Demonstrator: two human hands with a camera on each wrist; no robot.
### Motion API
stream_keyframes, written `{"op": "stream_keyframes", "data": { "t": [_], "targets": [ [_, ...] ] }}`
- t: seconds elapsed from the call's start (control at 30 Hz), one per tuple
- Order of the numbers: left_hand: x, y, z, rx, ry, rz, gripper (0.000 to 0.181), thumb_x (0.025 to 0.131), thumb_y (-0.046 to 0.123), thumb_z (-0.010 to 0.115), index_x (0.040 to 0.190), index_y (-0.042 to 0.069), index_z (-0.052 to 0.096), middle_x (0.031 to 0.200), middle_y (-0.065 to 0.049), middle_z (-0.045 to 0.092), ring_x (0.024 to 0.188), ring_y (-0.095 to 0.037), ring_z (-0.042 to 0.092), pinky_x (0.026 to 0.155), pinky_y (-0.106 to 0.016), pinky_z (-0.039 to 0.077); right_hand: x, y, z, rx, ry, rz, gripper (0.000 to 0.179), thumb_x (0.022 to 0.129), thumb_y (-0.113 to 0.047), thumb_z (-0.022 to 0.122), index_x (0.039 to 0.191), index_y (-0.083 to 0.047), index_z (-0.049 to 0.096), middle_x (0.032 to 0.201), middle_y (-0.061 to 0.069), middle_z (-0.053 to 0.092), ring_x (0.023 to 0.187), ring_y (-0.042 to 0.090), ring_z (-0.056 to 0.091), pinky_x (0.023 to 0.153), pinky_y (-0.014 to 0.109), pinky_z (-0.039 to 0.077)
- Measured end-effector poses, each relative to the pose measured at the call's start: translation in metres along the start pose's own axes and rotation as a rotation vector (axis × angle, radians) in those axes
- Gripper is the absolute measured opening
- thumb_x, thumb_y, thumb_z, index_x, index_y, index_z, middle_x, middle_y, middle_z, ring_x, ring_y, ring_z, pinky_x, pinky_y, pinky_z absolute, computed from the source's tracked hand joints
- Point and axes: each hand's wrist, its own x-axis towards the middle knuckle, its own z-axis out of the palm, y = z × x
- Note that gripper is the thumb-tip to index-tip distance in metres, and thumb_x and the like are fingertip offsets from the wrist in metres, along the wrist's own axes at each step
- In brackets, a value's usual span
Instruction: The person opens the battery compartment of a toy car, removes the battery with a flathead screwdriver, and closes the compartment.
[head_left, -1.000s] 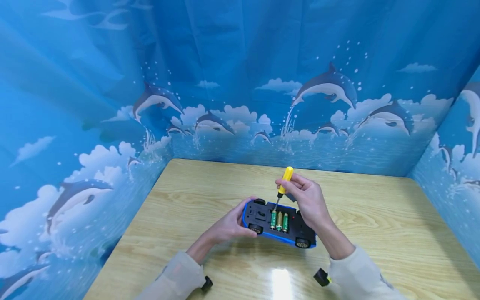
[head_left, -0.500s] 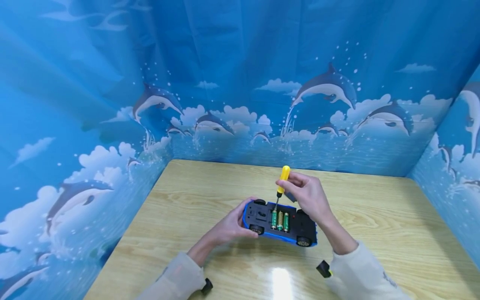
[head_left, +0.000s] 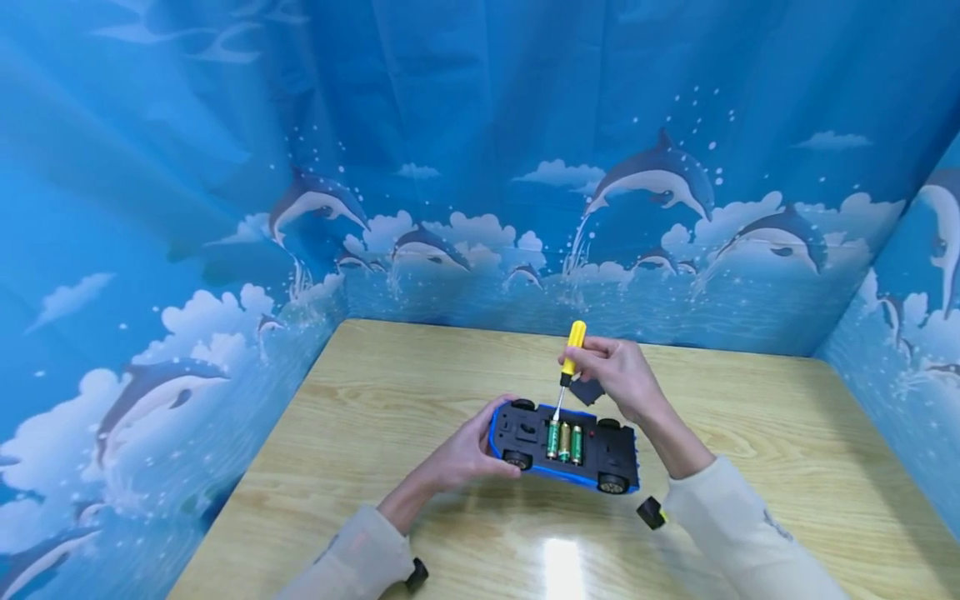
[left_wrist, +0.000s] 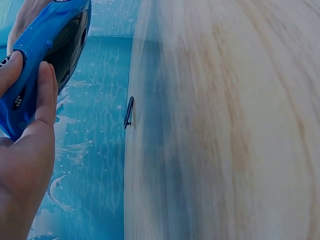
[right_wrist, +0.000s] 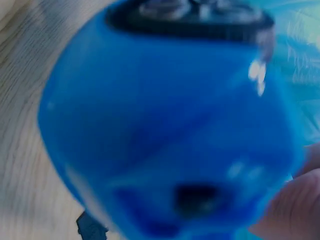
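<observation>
My left hand grips one end of a blue toy car, turned with its black underside up. The left wrist view shows the thumb and fingers on the blue body, above the table. Three green-and-gold batteries lie side by side in the open compartment in its base. In my right hand I hold a screwdriver by its yellow handle. Its metal shaft slants down, with the tip right at the far end of the leftmost battery. The right wrist view has the car close and blurred.
A small dark flat piece, like a battery cover, lies on the wooden table behind the car. Blue dolphin-printed curtains border the table at the back and sides.
The screwdriver has shifted slightly and my right hand has drawn back a little, uncovering more of the dark piece. The car has moved slightly to the right in my left hand.
</observation>
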Motion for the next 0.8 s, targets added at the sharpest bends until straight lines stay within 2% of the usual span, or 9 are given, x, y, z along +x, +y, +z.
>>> {"op": "stream_keyframes", "data": {
  "t": [0.2, 0.37, 0.63, 0.8],
  "targets": [
    [0.0, 0.0, 0.001, 0.001, -0.014, 0.018, 0.099, 0.078, -0.014, 0.076, 0.16, 0.013, 0.028, 0.144, -0.021, 0.049, 0.116, -0.031, 0.064, 0.097, -0.044, 0.059, 0.006, 0.01, -0.001, 0.138, -0.03, 0.047, 0.04, 0.1, -0.032, 0.07, 0.118, 0.004, 0.072, 0.102, 0.011, 0.076, 0.081, 0.017, 0.066, 0.073, 0.027, 0.061],
    [0.0, 0.001, 0.001, 0.011, -0.032, 0.025, 0.098, 0.079, -0.013, 0.076, 0.161, 0.011, 0.027, 0.142, -0.021, 0.05, 0.117, -0.031, 0.063, 0.097, -0.044, 0.059, 0.007, 0.012, 0.001, 0.185, -0.037, 0.079, 0.038, 0.101, -0.03, 0.069, 0.115, 0.005, 0.071, 0.1, 0.01, 0.075, 0.084, 0.02, 0.066, 0.071, 0.026, 0.061],
    [-0.001, 0.001, 0.003, 0.011, -0.053, 0.007, 0.101, 0.079, -0.012, 0.077, 0.162, 0.015, 0.026, 0.142, -0.021, 0.049, 0.117, -0.031, 0.063, 0.098, -0.045, 0.059, 0.005, 0.016, 0.0, 0.235, -0.065, 0.18, 0.039, 0.103, -0.029, 0.065, 0.12, 0.006, 0.069, 0.105, 0.009, 0.076, 0.078, 0.011, 0.064, 0.067, 0.021, 0.059],
    [-0.001, 0.002, 0.004, 0.01, -0.043, 0.0, 0.101, 0.079, -0.013, 0.076, 0.162, 0.015, 0.025, 0.143, -0.022, 0.049, 0.117, -0.031, 0.063, 0.098, -0.045, 0.059, 0.001, 0.019, -0.003, 0.307, -0.047, 0.172, 0.037, 0.105, -0.025, 0.063, 0.116, 0.009, 0.067, 0.103, 0.007, 0.074, 0.079, 0.01, 0.062, 0.069, 0.021, 0.059]
  ]
}}
